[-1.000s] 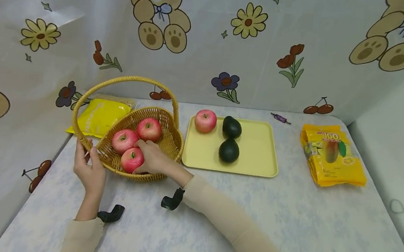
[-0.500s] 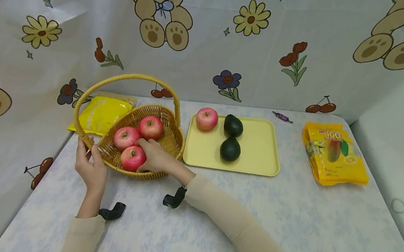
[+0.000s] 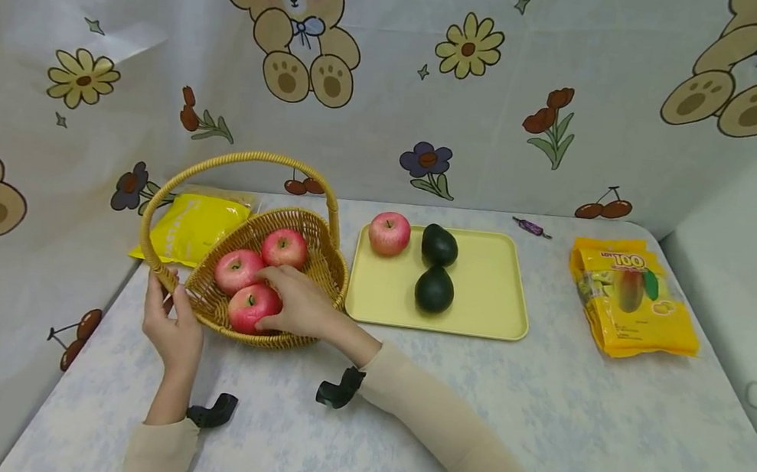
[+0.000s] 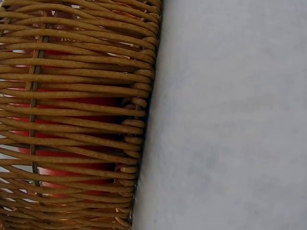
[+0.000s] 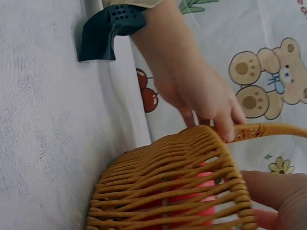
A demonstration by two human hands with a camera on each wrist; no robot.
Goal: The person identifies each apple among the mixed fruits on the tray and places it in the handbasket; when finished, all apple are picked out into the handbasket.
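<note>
A wicker basket [image 3: 326, 273] with a tall arched handle stands at the left, holding three red apples. My left hand [image 3: 173, 331] grips its left side, where the handle meets the rim; the right wrist view shows that left hand [image 5: 208, 96] with fingers at the handle's base. Inside the basket, my right hand [image 3: 302, 305] has thumb and fingers around the front apple [image 3: 253, 309]. Behind it sit another apple [image 3: 237, 270] and the rear apple [image 3: 284, 246]. Through the basket's weave [image 4: 72, 76], the left wrist view shows only red patches.
Right of the basket lies a yellow tray [image 3: 482, 301] with an apple [image 3: 389, 234] and two dark green avocados [image 3: 434, 289]. A yellow pasta bag [image 3: 202, 229] is behind the basket. A mango snack bag [image 3: 635, 301] and a purple-wrapped candy [image 3: 532, 227] lie farther right.
My right wrist and forearm have shifted slightly right, and the front apple has moved a little with the hand. My left hand keeps its place on the basket. The head view has tilted slightly.
</note>
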